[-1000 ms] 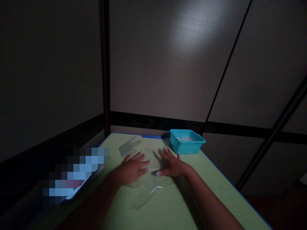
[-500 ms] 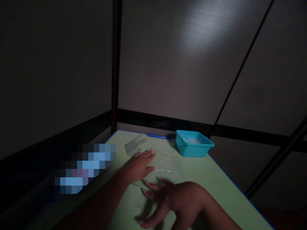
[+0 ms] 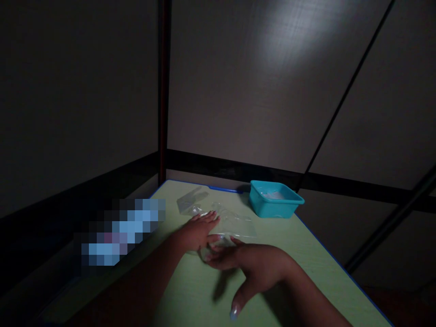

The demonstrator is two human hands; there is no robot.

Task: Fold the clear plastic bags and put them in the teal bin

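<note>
Here, as seen by someone standing in the dim room, two bare hands work at a pale green table (image 3: 190, 290) edged in blue. The principal object, a thin sheet of clear plastic (image 3: 238, 224), lies flat and slightly creased on the tabletop, near the middle, its outline partly lost beneath the hands. The left hand (image 3: 197, 234) rests palm down over the sheet's left part, its fingers extended and pointing toward the far edge; it is not closed around anything. The right hand (image 3: 262, 268) is arched just in front of the sheet, its fingers reaching across toward the left thumb. Its own thumb stands well apart from those fingers and points back toward the wearer, so that thumb and fingers pinch nothing between them; whether the fingertips touch the plastic I cannot tell. Beyond the left hand lies a greyish translucent piece (image 3: 189, 203), close to the far left corner. A turquoise basin (image 3: 277, 209) stands upright near the far right corner, just beyond the sheet, with whitish material (image 3: 274, 195) inside. Along the left side a bluish patch (image 3: 131, 234) is blurred into squares. Behind the table rises a brownish-grey wall (image 3: 238, 91), crossed by a black band (image 3: 218, 161).
</note>
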